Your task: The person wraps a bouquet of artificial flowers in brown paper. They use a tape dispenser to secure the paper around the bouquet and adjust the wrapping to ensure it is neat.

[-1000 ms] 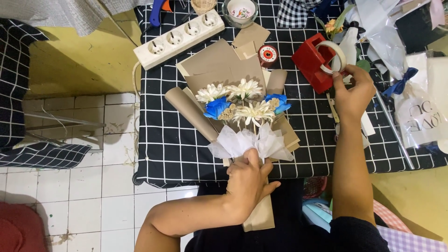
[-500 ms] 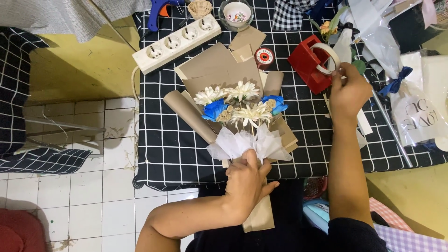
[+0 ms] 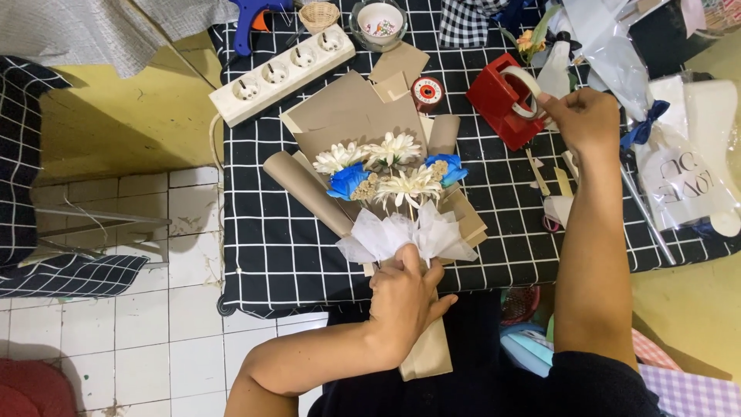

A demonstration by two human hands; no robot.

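Reaching farther toward the top of the worktop (image 3: 262, 255) than a second ago, the right hand (image 3: 583, 116) is now sitting beside the red tape dispenser (image 3: 498, 104), its fingers (image 3: 549, 100) pinching at the loose end of the pale tape roll (image 3: 525, 81); whether a strip is already coming free is too small to tell. Half a second ago the hand was lying lower, just below the dispenser. The left hand (image 3: 405, 297) is not shifting: its fingers are staying curled tight around the brown paper stem of the bouquet (image 3: 390, 181), keeping it flat on the black checked cloth with white tissue flaring just above the grip. White daisies and blue blooms are lying inside the folded kraft wrap, between a white power strip (image 3: 282, 73) and the person's lap. Judging by this, tape is being fetched while the wrap is being held closed.
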